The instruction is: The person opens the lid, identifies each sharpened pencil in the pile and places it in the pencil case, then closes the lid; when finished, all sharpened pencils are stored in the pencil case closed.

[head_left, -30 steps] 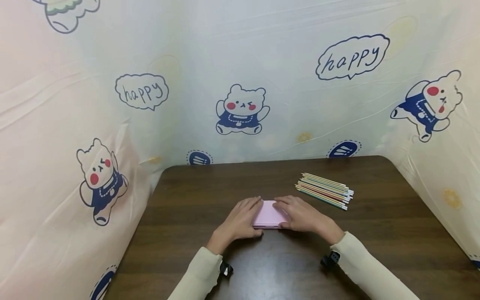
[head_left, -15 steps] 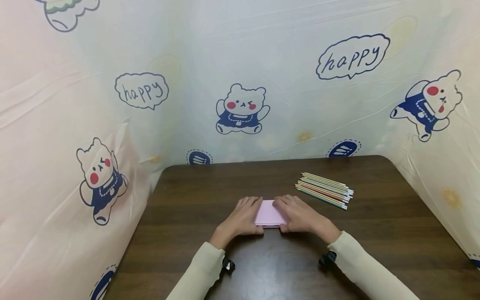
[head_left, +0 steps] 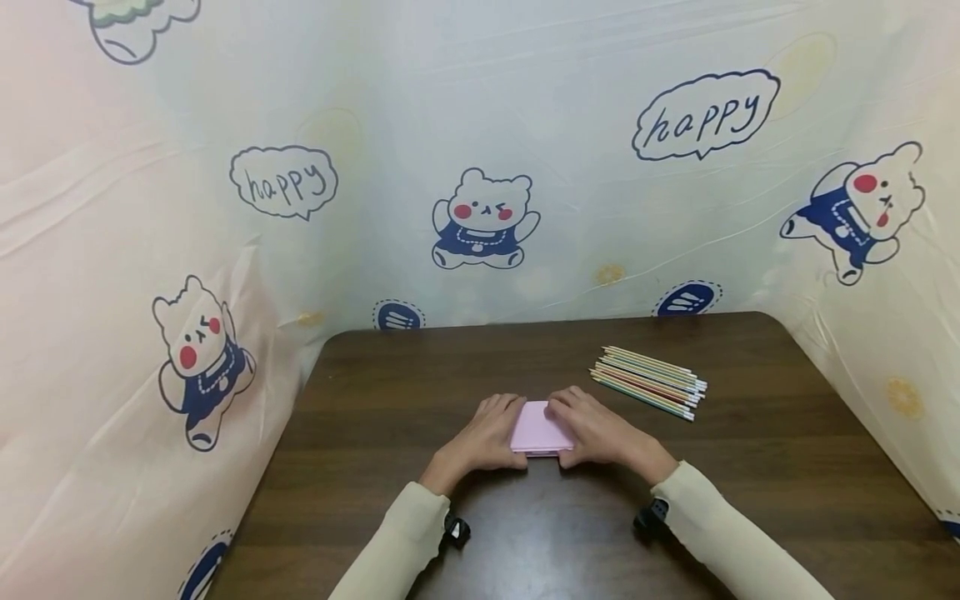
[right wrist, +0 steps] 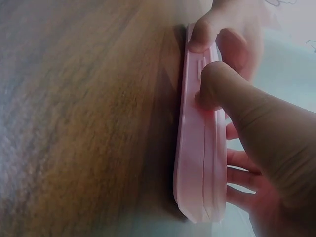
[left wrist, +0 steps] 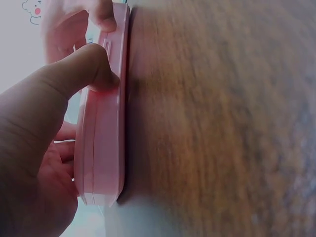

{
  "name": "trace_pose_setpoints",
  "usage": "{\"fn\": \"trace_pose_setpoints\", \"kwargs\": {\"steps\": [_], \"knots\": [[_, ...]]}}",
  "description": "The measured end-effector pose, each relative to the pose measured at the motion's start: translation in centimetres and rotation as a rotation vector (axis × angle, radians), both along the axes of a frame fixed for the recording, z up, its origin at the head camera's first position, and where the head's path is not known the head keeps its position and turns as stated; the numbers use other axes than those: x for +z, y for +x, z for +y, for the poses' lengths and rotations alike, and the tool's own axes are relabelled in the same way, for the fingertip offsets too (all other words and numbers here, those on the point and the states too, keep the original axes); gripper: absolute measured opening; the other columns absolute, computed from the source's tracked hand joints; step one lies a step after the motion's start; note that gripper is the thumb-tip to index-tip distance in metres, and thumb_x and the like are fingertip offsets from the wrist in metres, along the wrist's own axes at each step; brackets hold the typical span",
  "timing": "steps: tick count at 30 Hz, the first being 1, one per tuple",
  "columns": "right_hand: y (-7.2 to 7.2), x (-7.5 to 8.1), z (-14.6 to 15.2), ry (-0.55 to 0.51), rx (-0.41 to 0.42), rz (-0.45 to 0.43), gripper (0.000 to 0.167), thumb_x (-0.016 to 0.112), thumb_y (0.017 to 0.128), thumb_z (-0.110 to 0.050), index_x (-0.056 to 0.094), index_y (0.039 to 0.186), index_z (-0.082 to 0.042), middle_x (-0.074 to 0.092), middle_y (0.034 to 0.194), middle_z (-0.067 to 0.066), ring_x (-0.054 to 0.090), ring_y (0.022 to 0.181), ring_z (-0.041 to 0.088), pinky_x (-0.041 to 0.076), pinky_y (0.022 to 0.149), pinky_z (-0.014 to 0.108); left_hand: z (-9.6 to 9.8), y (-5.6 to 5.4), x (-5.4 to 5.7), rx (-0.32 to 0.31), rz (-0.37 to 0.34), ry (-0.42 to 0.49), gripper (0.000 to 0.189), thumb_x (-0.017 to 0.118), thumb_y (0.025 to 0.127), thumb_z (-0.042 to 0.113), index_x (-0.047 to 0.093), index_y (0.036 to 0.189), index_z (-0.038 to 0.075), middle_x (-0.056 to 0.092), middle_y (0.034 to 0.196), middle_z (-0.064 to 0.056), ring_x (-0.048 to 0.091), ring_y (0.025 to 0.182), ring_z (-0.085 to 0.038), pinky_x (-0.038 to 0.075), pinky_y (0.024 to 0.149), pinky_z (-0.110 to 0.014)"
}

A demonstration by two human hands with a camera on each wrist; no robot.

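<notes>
A flat pink pencil case (head_left: 540, 427) lies shut on the dark wooden table (head_left: 390, 383), in the middle of the head view. My left hand (head_left: 483, 437) grips its left part and my right hand (head_left: 596, 429) its right part. In the left wrist view, both thumbs press the front side of the case (left wrist: 106, 148), close to a small raised clasp (left wrist: 107, 45). The right wrist view has the seam of the lid running along the case (right wrist: 192, 148), with my right fingers behind it. The palms hide the ends of the case in the head view.
Several pencils (head_left: 648, 383) with white ends lie side by side at the back right of the table. Behind and beside the table hangs a pale curtain (head_left: 360, 208) printed with bears. A small black camera is strapped to each wrist.
My left hand has shifted slightly to the right and its thumb has come up to the front of the case. The right thumb has drawn in slightly. Case and pencils look unmoved.
</notes>
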State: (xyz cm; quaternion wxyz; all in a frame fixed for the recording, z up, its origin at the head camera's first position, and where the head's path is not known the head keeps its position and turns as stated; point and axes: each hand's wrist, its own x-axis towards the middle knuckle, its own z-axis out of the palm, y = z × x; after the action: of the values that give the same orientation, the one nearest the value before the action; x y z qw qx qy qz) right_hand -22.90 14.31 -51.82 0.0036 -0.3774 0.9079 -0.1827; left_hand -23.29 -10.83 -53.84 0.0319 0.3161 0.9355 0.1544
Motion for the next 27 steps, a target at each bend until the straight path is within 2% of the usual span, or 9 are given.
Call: {"fn": "trace_pose_setpoints", "kwargs": {"steps": [9,16,21,27], "knots": [[-0.17,0.04,0.26,-0.004,0.03,0.029,0.068,0.094,0.076,-0.034,0.065,0.131,-0.005,0.063,0.139,0.015,0.055,0.129,0.029,0.051,0.111,0.051,-0.03,-0.09,-0.15,-0.02,0.011,0.007,0.101,0.087,0.075,0.041,0.044,0.157,0.0,0.053,0.154,-0.013,0.049,0.141,-0.028,0.035,0.126,-0.05],[-0.27,0.36,0.39,-0.036,0.048,0.049,0.064,0.093,0.075,-0.029,0.067,0.127,-0.003,0.066,0.134,0.016,0.057,0.124,0.03,0.053,0.107,0.051,-0.1,-0.26,-0.15,-0.032,0.014,-0.004,0.103,0.088,0.075,0.04,0.042,0.158,0.0,0.052,0.155,-0.014,0.048,0.142,-0.03,0.035,0.125,-0.051],[-0.44,0.35,0.45,-0.029,0.059,0.055,0.063,0.091,0.076,-0.031,0.067,0.127,-0.004,0.067,0.134,0.015,0.058,0.123,0.029,0.054,0.105,0.049,-0.12,-0.27,-0.28,-0.023,0.017,-0.032,0.106,0.088,0.076,0.044,0.041,0.16,0.001,0.052,0.156,-0.013,0.048,0.142,-0.028,0.036,0.126,-0.05],[-0.96,0.9,0.85,0.004,0.036,0.01,0.062,0.086,0.081,-0.037,0.07,0.133,-0.005,0.069,0.14,0.015,0.063,0.125,0.03,0.055,0.106,0.05,-0.6,-0.24,0.27,0.014,0.002,-0.055,0.106,0.085,0.079,0.051,0.039,0.164,0.007,0.051,0.16,-0.01,0.048,0.146,-0.026,0.038,0.127,-0.047]]}}
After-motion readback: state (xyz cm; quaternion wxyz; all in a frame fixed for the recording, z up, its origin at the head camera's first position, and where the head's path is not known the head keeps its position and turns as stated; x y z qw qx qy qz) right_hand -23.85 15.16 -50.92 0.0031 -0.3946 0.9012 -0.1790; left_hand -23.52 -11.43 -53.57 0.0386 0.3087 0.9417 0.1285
